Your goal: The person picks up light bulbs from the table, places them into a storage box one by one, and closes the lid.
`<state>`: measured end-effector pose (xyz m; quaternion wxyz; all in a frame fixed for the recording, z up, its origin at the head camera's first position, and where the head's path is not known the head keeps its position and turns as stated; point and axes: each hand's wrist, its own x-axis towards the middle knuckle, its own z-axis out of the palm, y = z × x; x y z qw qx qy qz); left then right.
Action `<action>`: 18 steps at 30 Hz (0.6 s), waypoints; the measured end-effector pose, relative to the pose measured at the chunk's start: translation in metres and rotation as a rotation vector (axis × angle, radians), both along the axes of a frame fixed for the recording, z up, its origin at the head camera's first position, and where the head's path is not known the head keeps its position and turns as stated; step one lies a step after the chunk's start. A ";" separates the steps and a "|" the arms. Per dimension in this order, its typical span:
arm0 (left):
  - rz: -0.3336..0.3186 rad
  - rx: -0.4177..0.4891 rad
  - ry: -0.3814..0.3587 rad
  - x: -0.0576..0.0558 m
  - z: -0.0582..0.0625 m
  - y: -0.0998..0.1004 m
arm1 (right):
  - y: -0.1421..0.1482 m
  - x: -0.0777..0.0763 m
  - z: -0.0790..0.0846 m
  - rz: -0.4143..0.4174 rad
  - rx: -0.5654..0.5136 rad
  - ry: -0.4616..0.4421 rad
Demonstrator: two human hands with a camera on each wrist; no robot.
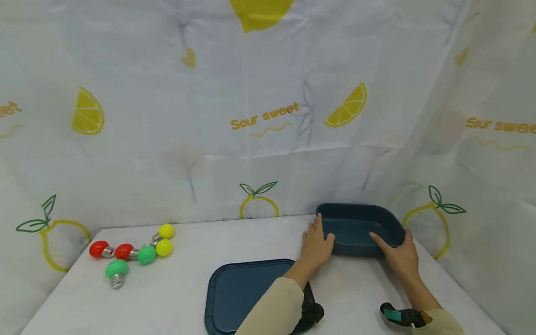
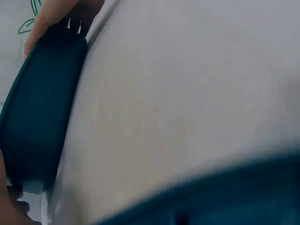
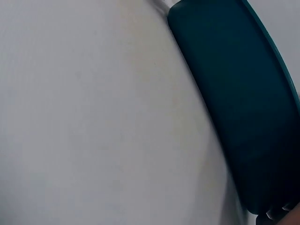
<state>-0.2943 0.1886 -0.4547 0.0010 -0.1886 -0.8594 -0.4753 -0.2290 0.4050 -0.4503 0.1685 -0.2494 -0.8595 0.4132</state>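
A dark blue rectangular box [image 1: 356,250] with rounded corners stands at the back right of the table, its hollow side up. My left hand [image 1: 316,245] grips its left end, fingers along the outer wall and thumb by the front rim. At the opposite end my right hand [image 1: 401,260] holds the box, with the thumb over the rim. In the left wrist view the box wall [image 2: 42,108] shows between both hands. The right wrist view shows the wall [image 3: 239,103] close to the white tabletop, with fingertips [image 3: 291,218] at its lower end.
A dark blue lid [image 1: 243,291] lies flat at the front middle, partly under the left forearm. Toy light bulbs lie at the left: red [image 1: 98,249], green [image 1: 116,268] and yellow [image 1: 164,247]. A lemon-print curtain [image 1: 268,158] hangs directly behind the table [image 1: 167,298].
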 end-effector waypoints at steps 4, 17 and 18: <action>0.009 -0.013 -0.009 -0.006 -0.003 -0.015 | -0.007 -0.004 0.000 0.040 0.038 -0.023; 0.021 0.044 -0.077 -0.020 -0.005 -0.064 | -0.027 -0.014 0.009 0.268 0.133 -0.175; 0.023 0.048 -0.078 -0.021 -0.005 -0.068 | -0.031 -0.015 0.009 0.276 0.142 -0.174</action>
